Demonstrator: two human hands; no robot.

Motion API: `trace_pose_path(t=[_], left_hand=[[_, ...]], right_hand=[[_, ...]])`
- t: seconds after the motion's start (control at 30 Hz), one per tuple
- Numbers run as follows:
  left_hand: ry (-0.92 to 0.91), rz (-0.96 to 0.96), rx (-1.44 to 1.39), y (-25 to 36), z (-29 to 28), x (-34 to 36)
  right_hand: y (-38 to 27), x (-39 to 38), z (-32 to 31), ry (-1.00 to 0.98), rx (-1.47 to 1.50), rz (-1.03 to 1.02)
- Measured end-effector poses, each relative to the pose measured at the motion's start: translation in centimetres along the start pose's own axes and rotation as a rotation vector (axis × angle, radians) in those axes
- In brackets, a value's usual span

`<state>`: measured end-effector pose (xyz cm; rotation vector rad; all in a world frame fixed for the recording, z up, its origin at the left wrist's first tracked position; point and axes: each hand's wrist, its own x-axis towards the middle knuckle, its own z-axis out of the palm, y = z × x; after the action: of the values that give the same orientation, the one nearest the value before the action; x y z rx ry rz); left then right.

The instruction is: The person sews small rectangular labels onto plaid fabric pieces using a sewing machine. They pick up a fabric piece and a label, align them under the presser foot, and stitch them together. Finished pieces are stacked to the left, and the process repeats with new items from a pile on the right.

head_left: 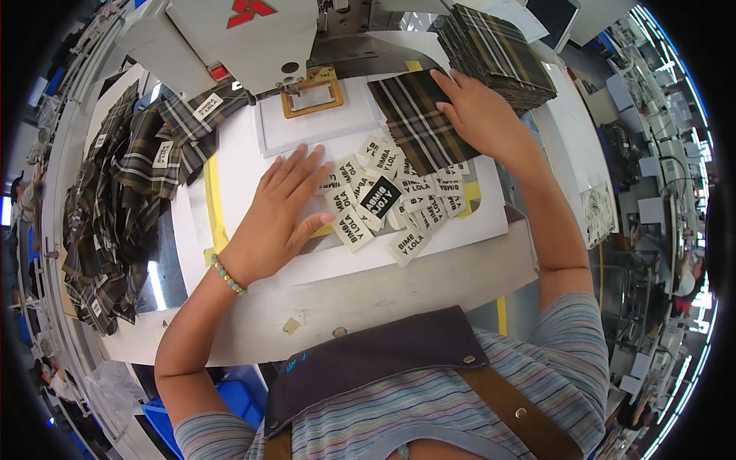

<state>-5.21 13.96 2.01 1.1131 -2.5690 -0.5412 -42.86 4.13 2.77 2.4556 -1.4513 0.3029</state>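
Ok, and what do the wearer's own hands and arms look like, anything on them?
The left hand and right hand are both ungloved. The left wrist carries a beaded bracelet in green and gold tones; no jewellery shows on the right wrist. Both forearms are bare below short, pale grey-blue sleeves with thin multicoloured stripes.

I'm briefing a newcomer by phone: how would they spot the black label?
From the white machine at the top, go down to the cream labels right of the left hand. The black label lies among them, the only dark one showing, with pale lettering.
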Motion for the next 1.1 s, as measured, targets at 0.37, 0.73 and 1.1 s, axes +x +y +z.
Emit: trace_pose_path(t=[0.37, 0.73, 1.1], left_hand=[[0.177, 0.03, 0.001, 2.4, -0.6, -0.3], [0.37, 0.152, -0.045, 4.3, -0.6, 2.6], [0.323, 0.263, 0.013, 7.1, 4.1, 11.3]], right_hand=[[0.6, 4.1, 2.3, -0.097, -0.169, -0.056], [-0.9, -2.5, -7.6, -0.275, 0.083, -0.04], [0.3, -6.9, -2.9, -0.01, 0.194, 0.074]])
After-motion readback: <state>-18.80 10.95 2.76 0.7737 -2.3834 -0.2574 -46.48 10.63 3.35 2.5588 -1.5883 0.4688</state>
